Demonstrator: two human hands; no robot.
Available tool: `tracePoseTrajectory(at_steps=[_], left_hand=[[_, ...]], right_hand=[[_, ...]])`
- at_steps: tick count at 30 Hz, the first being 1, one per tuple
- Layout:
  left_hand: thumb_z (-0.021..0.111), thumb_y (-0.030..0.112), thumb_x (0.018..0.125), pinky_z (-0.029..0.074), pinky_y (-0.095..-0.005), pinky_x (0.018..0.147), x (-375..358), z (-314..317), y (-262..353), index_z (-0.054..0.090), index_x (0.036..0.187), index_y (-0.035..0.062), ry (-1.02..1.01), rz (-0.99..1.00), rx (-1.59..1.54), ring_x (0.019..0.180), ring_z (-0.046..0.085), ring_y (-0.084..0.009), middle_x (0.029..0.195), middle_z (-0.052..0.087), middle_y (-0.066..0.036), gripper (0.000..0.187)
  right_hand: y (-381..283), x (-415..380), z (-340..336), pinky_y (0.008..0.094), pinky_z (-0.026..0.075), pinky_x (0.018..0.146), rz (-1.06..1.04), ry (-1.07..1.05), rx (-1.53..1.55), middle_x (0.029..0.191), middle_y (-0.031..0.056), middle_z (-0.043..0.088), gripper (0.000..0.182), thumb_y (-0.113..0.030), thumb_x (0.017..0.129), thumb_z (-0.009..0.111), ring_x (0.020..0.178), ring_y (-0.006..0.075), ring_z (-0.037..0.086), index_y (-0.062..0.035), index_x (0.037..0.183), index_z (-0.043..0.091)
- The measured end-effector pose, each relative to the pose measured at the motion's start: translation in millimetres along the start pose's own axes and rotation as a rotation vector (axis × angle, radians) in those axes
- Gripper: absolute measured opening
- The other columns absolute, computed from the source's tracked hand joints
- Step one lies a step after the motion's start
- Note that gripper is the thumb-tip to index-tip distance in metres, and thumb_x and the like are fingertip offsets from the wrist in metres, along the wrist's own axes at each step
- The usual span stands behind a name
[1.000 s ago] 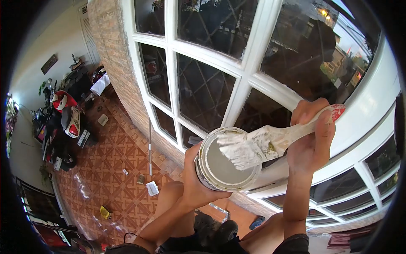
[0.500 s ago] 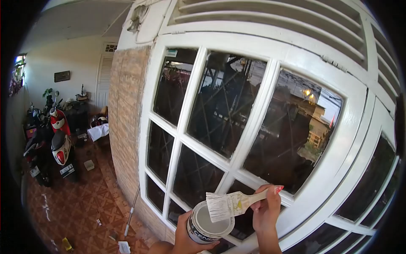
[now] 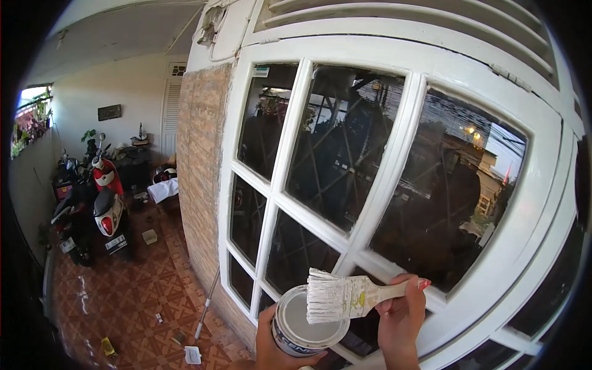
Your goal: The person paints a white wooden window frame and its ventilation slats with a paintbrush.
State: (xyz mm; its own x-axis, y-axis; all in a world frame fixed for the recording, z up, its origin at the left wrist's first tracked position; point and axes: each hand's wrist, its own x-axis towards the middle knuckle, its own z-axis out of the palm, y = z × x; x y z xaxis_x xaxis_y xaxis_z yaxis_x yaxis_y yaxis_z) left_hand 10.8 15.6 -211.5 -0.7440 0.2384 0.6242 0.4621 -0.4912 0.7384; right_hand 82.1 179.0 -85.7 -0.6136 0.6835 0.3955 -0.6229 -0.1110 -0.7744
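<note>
My left hand point(image 3: 271, 345) is wrapped around a paint can point(image 3: 295, 346) with a dark label, its open top showing white paint inside. In my right hand point(image 3: 401, 314) is a wide paintbrush point(image 3: 357, 299), gripped by its pale handle with the fingers closed. The white-coated bristles point left and overlap the can's opening in this view. Just beyond both hands stands a white window frame point(image 3: 351, 246) with several dark glass panes.
Motorbikes point(image 3: 110, 213) are parked at the left on the patterned tile floor point(image 3: 135, 290). A pole point(image 3: 206, 305) leans by the stone-clad wall point(image 3: 203, 148). On the floor lie a white tray point(image 3: 192, 354) and a yellow item point(image 3: 108, 346).
The view has shifted a little, so the window and porch sit further right. The brush has turned, its broad face now more toward me, still over the can.
</note>
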Motion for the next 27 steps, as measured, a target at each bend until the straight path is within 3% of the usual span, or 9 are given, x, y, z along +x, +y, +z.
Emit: tracePoseTrajectory(at_steps=[3,6,11,14,15,17,20,23,27], left_hand=[[0.102,0.024,0.057,0.046,-0.0440,0.108,18,16,-3,0.026,0.150,0.0022,0.067,-0.015,0.078,0.131,0.053,-0.0309,0.142,0.049,-0.019,0.122],[0.102,0.026,0.056,0.046,-0.0441,0.108,50,36,22,0.027,0.149,0.0015,0.112,-0.061,0.102,0.132,0.052,-0.0311,0.143,0.049,-0.019,0.122],[0.102,0.023,0.056,0.044,-0.0437,0.110,119,65,70,0.028,0.148,0.0002,0.125,0.069,0.083,0.133,0.051,-0.0307,0.145,0.047,-0.019,0.120],[0.103,0.022,0.054,0.043,-0.0439,0.111,164,83,141,0.030,0.147,-0.0004,0.116,-0.118,0.102,0.131,0.053,-0.0299,0.141,0.050,-0.018,0.120],[0.104,0.021,0.053,0.042,-0.0443,0.111,184,86,161,0.028,0.146,-0.0002,0.056,-0.205,0.140,0.131,0.053,-0.0293,0.140,0.051,-0.019,0.122],[0.104,0.020,0.053,0.042,-0.0447,0.111,212,89,191,0.027,0.145,0.0002,-0.025,-0.283,0.201,0.131,0.054,-0.0287,0.139,0.052,-0.019,0.122],[0.102,0.019,0.056,0.046,-0.0442,0.108,235,75,217,0.037,0.145,0.0002,-0.034,-0.072,0.283,0.128,0.056,-0.0299,0.138,0.055,-0.017,0.112],[0.104,0.023,0.052,0.044,-0.0440,0.107,247,91,239,0.034,0.144,0.0003,0.169,-0.042,0.440,0.123,0.058,-0.0307,0.133,0.054,-0.018,0.118],[0.106,0.031,0.048,0.041,-0.0455,0.106,250,94,236,0.034,0.144,-0.0001,0.184,-0.112,0.327,0.125,0.055,-0.0336,0.133,0.051,-0.020,0.124]], right_hand=[[-11,13,13,0.0248,0.039,0.052,0.032,0.156,0.065,0.066,0.0016,0.060,0.038,-0.043,0.104,0.054,0.056,0.0114,0.052,-0.0051,0.106,0.059],[-38,28,20,0.0276,0.045,0.063,0.104,0.113,0.104,0.086,0.0086,0.069,0.035,-0.035,0.105,0.056,0.072,0.0162,0.063,-0.0017,0.116,0.061],[-105,54,85,0.0239,0.046,0.061,0.113,0.309,0.057,0.080,0.0076,0.066,0.041,-0.041,0.104,0.057,0.065,0.0155,0.060,-0.0011,0.114,0.060],[-148,63,114,0.0265,0.047,0.060,0.169,0.336,-0.020,0.080,0.0089,0.068,0.042,-0.043,0.103,0.058,0.066,0.0172,0.063,-0.0020,0.116,0.060],[-135,59,76,0.0303,0.050,0.060,0.008,0.168,-0.508,0.079,0.0102,0.069,0.044,-0.044,0.103,0.058,0.069,0.0197,0.067,-0.0024,0.118,0.060],[-166,62,121,0.0313,0.051,0.062,0.129,0.374,-0.152,0.078,0.0112,0.069,0.043,-0.042,0.103,0.059,0.069,0.0213,0.067,-0.0021,0.117,0.061],[-193,65,154,0.0328,0.052,0.062,0.186,0.357,-0.170,0.080,0.0118,0.070,0.043,-0.042,0.103,0.059,0.070,0.0218,0.067,-0.0024,0.119,0.060],[-226,71,182,0.0351,0.053,0.063,0.241,0.352,-0.144,0.083,0.0126,0.070,0.043,-0.042,0.103,0.058,0.072,0.0226,0.067,-0.0027,0.121,0.060],[-252,81,200,0.0381,0.054,0.064,0.309,0.349,-0.081,0.087,0.0137,0.071,0.043,-0.041,0.103,0.058,0.074,0.0236,0.067,-0.0032,0.123,0.059]])
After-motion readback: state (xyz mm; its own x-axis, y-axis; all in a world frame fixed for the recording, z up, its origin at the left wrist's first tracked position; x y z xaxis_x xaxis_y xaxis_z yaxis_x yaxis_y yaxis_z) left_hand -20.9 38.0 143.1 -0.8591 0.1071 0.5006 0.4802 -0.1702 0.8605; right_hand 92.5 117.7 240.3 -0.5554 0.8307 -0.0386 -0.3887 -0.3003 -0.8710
